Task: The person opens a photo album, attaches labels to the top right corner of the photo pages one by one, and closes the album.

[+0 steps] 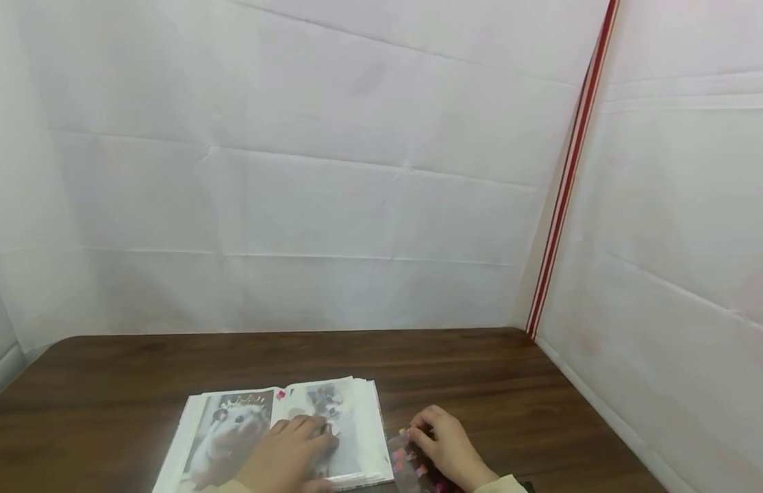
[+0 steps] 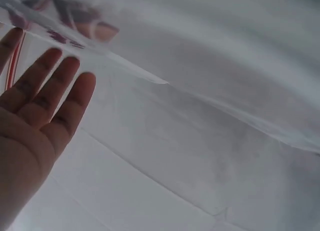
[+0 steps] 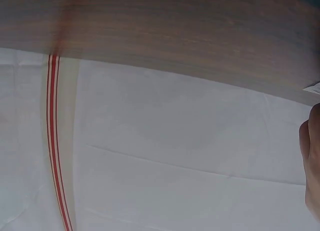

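An open photo album (image 1: 193, 419) lies on the table, a white animal with a crown on its left page. My left hand (image 1: 287, 453) rests on the right page with fingers extended; in the left wrist view its fingers (image 2: 64, 108) look straight and slightly spread beside the glossy page. A small pink sticker (image 1: 281, 394) sits near the top of the album's centre fold. Right of the album, my right hand (image 1: 446, 445) has curled fingers and pinches the top edge of a clear sheet (image 1: 408, 472) dotted with pink and orange stickers. In the right wrist view only part of this hand (image 3: 312, 161) shows.
The dark brown wooden table (image 1: 480, 370) extends around the album. White sheeting (image 1: 332, 205) hangs behind it and along the right side, with a red striped band (image 1: 566, 185) at the corner. A dark object (image 1: 528, 487) peeks out by the right sleeve.
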`<state>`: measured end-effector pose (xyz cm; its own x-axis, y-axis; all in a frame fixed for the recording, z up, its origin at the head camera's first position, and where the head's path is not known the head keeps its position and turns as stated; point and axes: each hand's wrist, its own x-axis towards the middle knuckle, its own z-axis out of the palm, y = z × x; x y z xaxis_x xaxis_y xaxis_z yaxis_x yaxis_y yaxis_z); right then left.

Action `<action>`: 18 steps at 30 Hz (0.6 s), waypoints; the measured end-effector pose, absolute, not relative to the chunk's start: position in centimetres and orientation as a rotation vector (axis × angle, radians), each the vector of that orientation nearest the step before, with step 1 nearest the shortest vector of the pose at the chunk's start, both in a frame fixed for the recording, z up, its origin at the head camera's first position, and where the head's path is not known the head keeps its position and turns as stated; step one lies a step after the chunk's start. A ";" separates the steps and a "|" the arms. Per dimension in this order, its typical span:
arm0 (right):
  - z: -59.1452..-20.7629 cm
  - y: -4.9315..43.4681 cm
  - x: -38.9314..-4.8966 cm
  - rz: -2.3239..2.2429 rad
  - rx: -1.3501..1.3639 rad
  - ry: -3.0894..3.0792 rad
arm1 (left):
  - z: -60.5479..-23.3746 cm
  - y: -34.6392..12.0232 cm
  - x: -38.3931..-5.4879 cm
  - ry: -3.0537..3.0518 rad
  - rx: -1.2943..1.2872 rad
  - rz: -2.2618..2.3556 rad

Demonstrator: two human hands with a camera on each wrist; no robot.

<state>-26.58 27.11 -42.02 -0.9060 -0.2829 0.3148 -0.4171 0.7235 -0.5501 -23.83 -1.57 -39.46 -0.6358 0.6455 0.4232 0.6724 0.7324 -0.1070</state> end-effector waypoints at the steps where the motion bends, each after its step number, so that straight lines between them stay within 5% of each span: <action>1: -42.0 27.1 -26.6 0.923 0.560 -2.710 | -39.5 -1.5 -23.8 -2.500 -1.008 -0.076; 18: -41.4 29.9 -25.9 0.746 0.471 -2.727 | -39.7 2.3 -23.7 -2.418 -1.015 0.145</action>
